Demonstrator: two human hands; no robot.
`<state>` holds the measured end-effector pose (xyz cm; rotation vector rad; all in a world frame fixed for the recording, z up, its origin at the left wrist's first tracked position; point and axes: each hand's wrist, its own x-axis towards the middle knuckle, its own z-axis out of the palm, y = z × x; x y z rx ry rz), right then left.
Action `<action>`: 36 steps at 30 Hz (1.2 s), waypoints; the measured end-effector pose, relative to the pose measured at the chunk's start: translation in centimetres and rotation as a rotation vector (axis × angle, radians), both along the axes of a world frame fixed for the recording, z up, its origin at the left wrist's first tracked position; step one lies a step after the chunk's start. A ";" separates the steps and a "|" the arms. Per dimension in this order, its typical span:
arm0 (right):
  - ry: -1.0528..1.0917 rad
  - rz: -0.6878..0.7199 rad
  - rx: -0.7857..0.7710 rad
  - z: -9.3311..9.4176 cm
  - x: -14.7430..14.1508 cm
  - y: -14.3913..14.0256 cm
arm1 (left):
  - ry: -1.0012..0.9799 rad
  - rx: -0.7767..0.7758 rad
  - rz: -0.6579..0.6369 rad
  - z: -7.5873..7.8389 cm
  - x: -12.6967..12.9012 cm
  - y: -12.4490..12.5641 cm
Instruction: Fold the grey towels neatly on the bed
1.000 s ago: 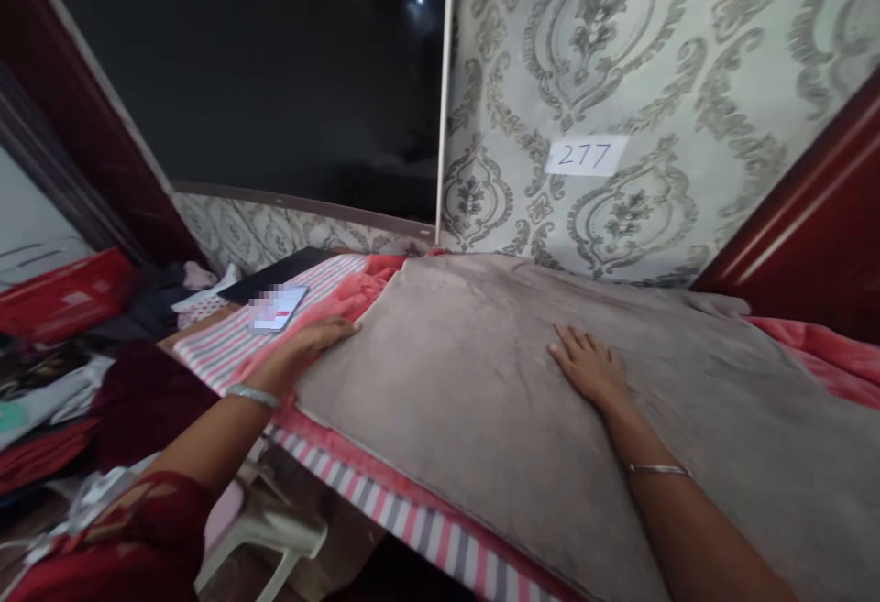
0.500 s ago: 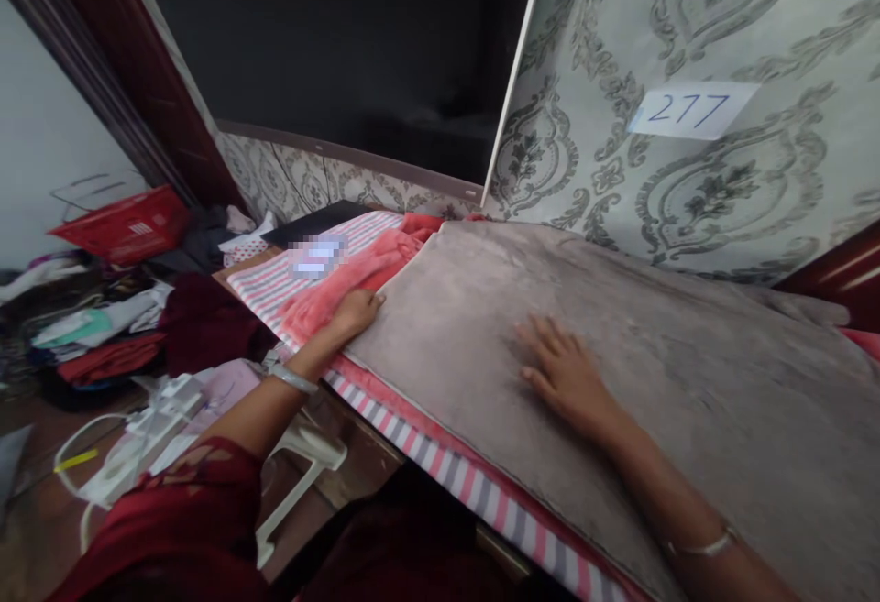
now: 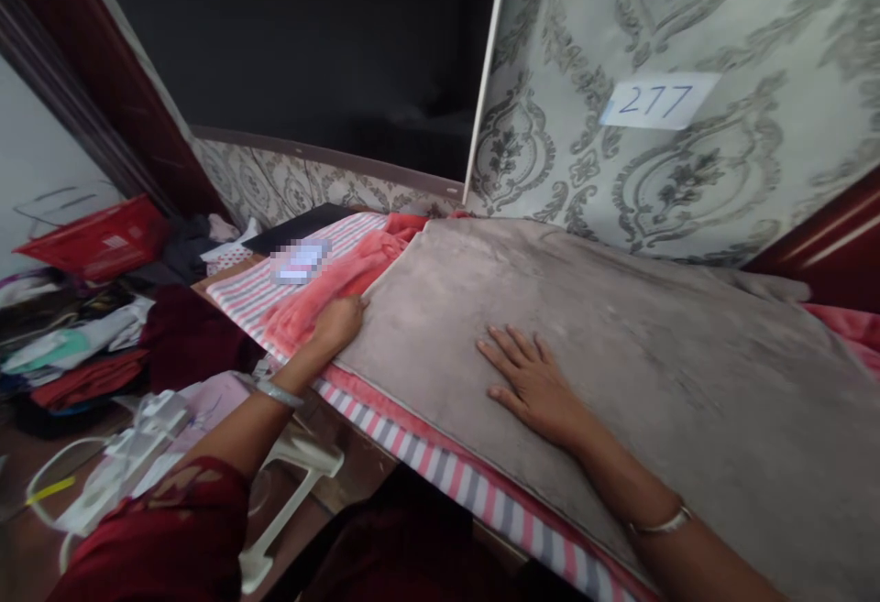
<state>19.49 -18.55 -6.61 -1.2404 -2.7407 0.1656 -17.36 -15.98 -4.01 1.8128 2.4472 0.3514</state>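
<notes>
A grey plush blanket [image 3: 619, 345] lay spread flat over a pink blanket [image 3: 330, 295] and a striped sheet [image 3: 440, 469], its left edge slightly lifted

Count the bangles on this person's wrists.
2: one bangle on the left wrist beside the pink cloth, another bangle on the right wrist over the grey blanket.

Blanket [image 3: 619, 364] spread atop striped sheet [image 3: 440, 460] on bed — right hand [image 3: 536, 387] flat on it, left hand [image 3: 336, 322] at its left edge; phone [image 3: 297, 263] further left; paper label [image 3: 656, 100] on wall [image 3: 721, 16] behind.
</notes>
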 end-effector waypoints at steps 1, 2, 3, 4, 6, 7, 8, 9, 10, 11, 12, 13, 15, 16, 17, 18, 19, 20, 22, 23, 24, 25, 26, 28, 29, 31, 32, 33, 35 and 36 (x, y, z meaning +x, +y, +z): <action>-0.002 -0.004 -0.005 0.2 -0.1 -0.1 | 0.009 0.001 -0.002 0.1 0.0 0.0; -0.005 -0.009 -0.009 0.4 -0.2 -0.1 | 0.017 0.006 -0.004 0.3 0.0 0.1; -0.007 -0.014 -0.014 0.7 -0.3 -0.2 | 0.023 0.011 -0.006 0.4 0.0 0.1; -0.007 -0.018 -0.019 1.0 -0.4 -0.2 | 0.028 0.015 -0.007 0.6 0.0 0.2; -0.001 -0.014 -0.039 1.5 -0.5 -0.2 | 0.035 0.014 -0.009 0.8 0.0 0.3; 0.005 -0.008 -0.053 1.7 -0.5 -0.1 | 0.041 0.007 -0.011 0.9 0.0 0.3; 0.012 0.000 -0.070 1.9 -0.5 -0.1 | 0.052 -0.004 -0.015 1.0 0.0 0.3; 0.021 0.010 -0.091 2.0 -0.3 0.0 | 0.066 -0.018 -0.019 1.1 0.0 0.3; 0.033 0.020 -0.113 2.1 0.0 0.1 | 0.082 -0.033 -0.021 1.2 -0.1 0.3; 0.049 0.028 -0.132 2.1 0.5 0.2 | 0.095 -0.045 -0.022 1.3 -0.2 0.3; 0.071 0.030 -0.145 2.1 1.1 0.4 | 0.100 -0.055 -0.023 1.5 -0.3 0.3; 0.099 0.023 -0.152 2.0 2.0 0.5 | 0.099 -0.065 -0.030 1.7 -0.4 0.3; 0.173 -0.014 -0.143 1.9 4.3 0.9 | 0.097 -0.103 -0.055 2.4 -0.6 0.3; 0.215 -0.043 -0.128 1.9 5.7 1.1 | 0.117 -0.119 -0.070 2.8 -0.7 0.4; 0.258 -0.080 -0.106 1.9 7.3 1.3 | 0.161 -0.116 -0.085 3.2 -0.6 0.6; 0.300 -0.127 -0.078 1.9 8.9 1.6 | 0.223 -0.091 -0.098 3.7 -0.4 0.9; 0.336 -0.186 -0.047 2.0 10.5 1.8 | 0.287 -0.048 -0.120 4.1 0.1 1.5; 0.365 -0.256 -0.017 2.2 12.1 2.1 | 0.332 -0.001 -0.155 4.5 0.8 2.3; 0.410 -0.436 0.040 2.6 15.1 2.7 | 0.322 0.051 -0.290 5.0 3.3 4.7; 0.431 -0.543 0.071 2.8 16.6 3.0 | 0.276 0.045 -0.385 5.1 5.0 6.1; 0.450 -0.653 0.106 3.1 18.0 3.3 | 0.224 0.028 -0.485 5.3 7.1 7.4; 0.468 -0.761 0.144 3.2 19.4 3.5 | 0.179 0.014 -0.578 5.4 9.5 8.8; 0.483 -0.867 0.184 3.4 20.7 3.6 | 0.150 0.002 -0.657 5.5 11.9 9.9; 0.498 -1.064 0.253 3.6 23.3 3.5 | 0.124 0.008 -0.742 5.6 16.6 11.6; 0.502 -1.156 0.277 3.6 24.6 3.2 | 0.118 0.016 -0.748 5.5 18.7 12.1; 0.517 -1.334 0.309 3.5 26.8 2.5 | 0.107 0.043 -0.734 5.0 21.9 12.6; 0.525 -1.411 0.314 3.5 27.8 2.2 | 0.113 0.047 -0.718 4.5 23.0 12.6; 0.533 -1.476 0.312 3.3 28.8 1.9 | 0.129 0.046 -0.701 3.8 23.8 12.6; 0.551 -1.578 0.289 3.1 30.5 1.7 | 0.179 0.043 -0.677 2.4 24.7 12.4; 0.561 -1.615 0.272 2.9 31.2 1.7 | 0.203 0.046 -0.667 1.7 24.9 12.3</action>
